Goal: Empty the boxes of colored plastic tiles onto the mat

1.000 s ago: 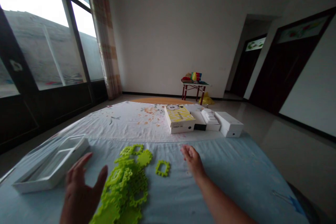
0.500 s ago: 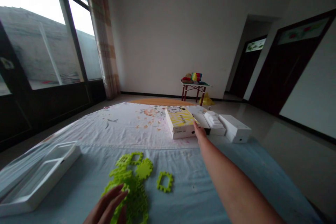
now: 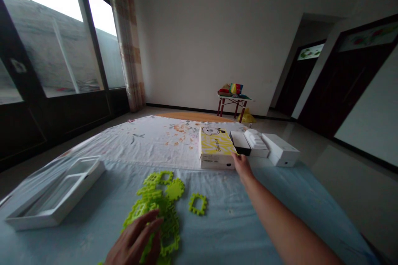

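Note:
My right hand reaches far forward and grips the near right corner of a yellow and white box lying on the cloth-covered surface. My left hand rests low on a pile of several lime green foam puzzle pieces, fingers spread over them. One frame-shaped green piece lies apart, to the right of the pile.
A white tray with a clear lid sits at the left. Beyond the yellow box lie a black box and two white boxes. A small red-legged table with coloured things stands by the far wall. Dark doors are on the right.
My right hand went from the middle of the cloth out to the yellow box, which has turned and slid a little nearer. My left hand dropped from raised onto the green pile.

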Demonstrator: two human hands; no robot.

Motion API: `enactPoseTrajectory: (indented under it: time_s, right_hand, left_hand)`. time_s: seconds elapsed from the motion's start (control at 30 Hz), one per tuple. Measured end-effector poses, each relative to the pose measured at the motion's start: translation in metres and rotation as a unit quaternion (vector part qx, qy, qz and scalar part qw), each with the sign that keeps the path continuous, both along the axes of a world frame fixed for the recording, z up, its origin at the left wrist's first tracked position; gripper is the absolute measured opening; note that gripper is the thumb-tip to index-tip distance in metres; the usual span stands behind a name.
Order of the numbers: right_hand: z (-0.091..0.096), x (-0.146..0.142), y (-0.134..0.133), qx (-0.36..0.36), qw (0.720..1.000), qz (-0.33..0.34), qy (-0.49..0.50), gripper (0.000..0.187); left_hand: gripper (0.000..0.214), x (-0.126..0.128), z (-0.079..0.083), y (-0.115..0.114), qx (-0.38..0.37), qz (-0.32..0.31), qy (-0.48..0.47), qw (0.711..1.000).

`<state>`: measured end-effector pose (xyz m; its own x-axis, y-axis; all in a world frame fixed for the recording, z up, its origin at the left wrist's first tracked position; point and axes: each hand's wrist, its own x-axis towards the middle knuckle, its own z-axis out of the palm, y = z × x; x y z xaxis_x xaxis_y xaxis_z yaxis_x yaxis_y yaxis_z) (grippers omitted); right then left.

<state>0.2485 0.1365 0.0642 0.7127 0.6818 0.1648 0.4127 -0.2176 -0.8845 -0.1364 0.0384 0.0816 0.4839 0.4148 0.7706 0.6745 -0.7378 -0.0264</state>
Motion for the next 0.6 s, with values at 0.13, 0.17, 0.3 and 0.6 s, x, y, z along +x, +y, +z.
enactPoseTrajectory:
  time_s: [0.13,0.17,0.3,0.6]
  right_hand:
    - [-0.005,0.014,-0.030,-0.004,1.000,0.018,0.001,0.037]
    - [-0.004,0.016,-0.032,-0.007,1.000,0.018,0.006,0.039]
    - [0.004,0.014,-0.025,-0.049,0.997,0.038,0.048,0.057]
    - [0.013,-0.023,0.008,-0.067,0.996,0.041,0.033,0.053]
  left_hand:
    - [0.022,0.006,0.003,-0.009,-0.033,-0.003,0.010,0.999]
    - [0.021,0.007,0.004,-0.010,-0.037,-0.005,0.012,0.999]
    - [0.017,0.013,0.007,-0.013,-0.031,-0.020,0.021,0.999]
    - [0.016,0.014,0.008,-0.014,-0.034,-0.025,0.039,0.998]
